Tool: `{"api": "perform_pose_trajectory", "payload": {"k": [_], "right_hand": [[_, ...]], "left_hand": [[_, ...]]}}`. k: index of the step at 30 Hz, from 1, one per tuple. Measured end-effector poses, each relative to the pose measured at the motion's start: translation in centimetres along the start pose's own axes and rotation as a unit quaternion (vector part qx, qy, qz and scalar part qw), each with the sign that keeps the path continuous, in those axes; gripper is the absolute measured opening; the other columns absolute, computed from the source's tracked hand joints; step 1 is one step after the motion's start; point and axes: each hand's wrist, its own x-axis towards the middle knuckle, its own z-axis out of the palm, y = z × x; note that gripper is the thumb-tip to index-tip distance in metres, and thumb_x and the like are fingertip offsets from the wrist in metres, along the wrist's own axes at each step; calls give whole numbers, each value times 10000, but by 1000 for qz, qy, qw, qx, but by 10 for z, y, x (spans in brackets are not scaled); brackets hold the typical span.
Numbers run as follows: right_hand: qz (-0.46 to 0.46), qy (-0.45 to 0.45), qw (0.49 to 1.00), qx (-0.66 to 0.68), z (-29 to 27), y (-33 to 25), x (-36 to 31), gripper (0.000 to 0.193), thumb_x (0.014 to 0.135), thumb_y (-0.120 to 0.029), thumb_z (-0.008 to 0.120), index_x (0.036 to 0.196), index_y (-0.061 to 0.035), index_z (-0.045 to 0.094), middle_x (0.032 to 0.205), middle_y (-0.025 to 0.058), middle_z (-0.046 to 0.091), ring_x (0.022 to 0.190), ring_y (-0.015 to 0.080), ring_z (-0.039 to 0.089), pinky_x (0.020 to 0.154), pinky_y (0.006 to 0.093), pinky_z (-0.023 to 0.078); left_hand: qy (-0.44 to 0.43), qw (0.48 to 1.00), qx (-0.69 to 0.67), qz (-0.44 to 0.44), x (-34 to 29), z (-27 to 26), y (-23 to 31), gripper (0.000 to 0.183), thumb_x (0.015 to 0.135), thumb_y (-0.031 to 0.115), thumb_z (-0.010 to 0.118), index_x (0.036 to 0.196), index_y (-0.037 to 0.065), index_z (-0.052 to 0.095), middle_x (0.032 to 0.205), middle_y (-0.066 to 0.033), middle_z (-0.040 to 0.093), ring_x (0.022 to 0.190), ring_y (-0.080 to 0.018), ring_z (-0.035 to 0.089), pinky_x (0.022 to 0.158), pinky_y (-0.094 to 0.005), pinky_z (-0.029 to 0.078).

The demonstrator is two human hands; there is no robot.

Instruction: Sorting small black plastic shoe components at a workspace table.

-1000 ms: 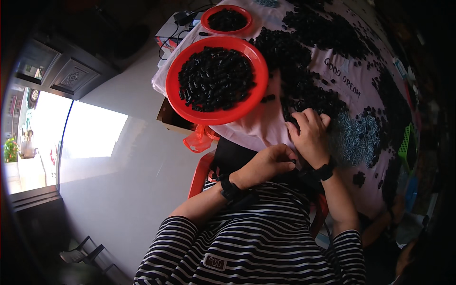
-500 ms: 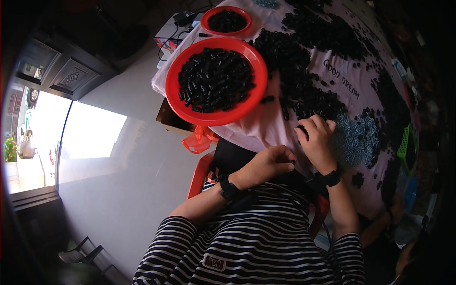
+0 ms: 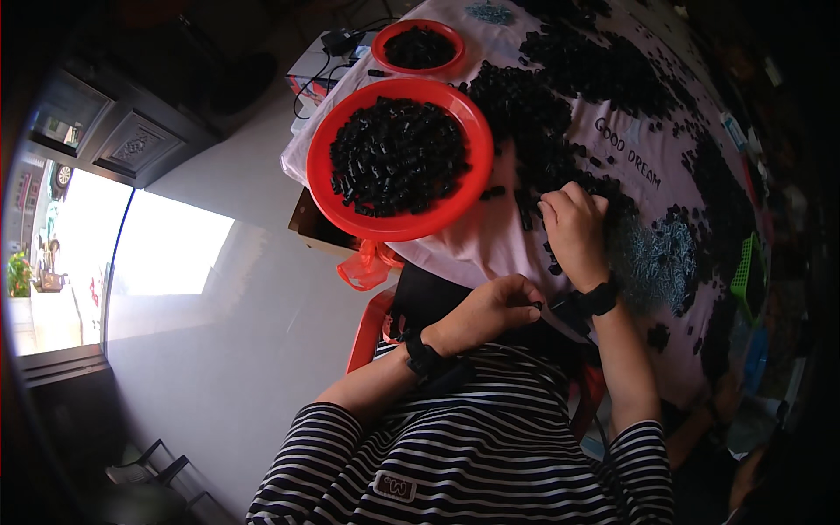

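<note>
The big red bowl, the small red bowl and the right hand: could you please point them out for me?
Big red bowl (image 3: 472, 179), head view, bare right rim.
Small red bowl (image 3: 381, 45), head view, left rim.
Right hand (image 3: 575, 229), head view, back of hand.

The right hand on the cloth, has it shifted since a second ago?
Yes. The right hand has slid slightly farther from the big red bowl, along the pile of black pieces toward the grey screws.

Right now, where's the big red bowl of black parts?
In the head view, the big red bowl sits at the table's left edge, left of the right hand, with a smaller red bowl just beyond it.
</note>
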Motion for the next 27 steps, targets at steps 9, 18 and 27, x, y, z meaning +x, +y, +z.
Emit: {"api": "perform_pose_trajectory", "payload": {"k": [9, 18, 27], "right_hand": [[9, -3, 999, 54, -10, 4, 3, 124, 863, -141, 754, 972, -115, 699, 926, 19, 636, 868, 241, 633, 880, 430, 404], [63, -23, 983, 171, -1, 1, 17, 100, 885, -103, 720, 983, -80, 718, 927, 75, 667, 891, 259, 643, 874, 417, 431], [-14, -8, 999, 47, -25, 8, -3, 98, 871, -76, 723, 954, -120, 697, 880, 25, 639, 828, 253, 625, 846, 412, 399]], "left_hand": [[0, 1000, 9, 3, 0, -1, -2, 196, 984, 107, 705, 1153, 36, 637, 1091, 14, 645, 1027, -73, 595, 935, -245, 498], [-3, 1000, -3, 5, 0, 0, -1, 193, 983, 104, 707, 1149, 36, 637, 1074, 20, 642, 992, -62, 591, 901, -236, 498], [2, 1000, 3, -9, -2, 0, 2, 206, 980, 110, 713, 1152, 31, 633, 1062, 20, 639, 975, -63, 596, 893, -236, 503]]}}
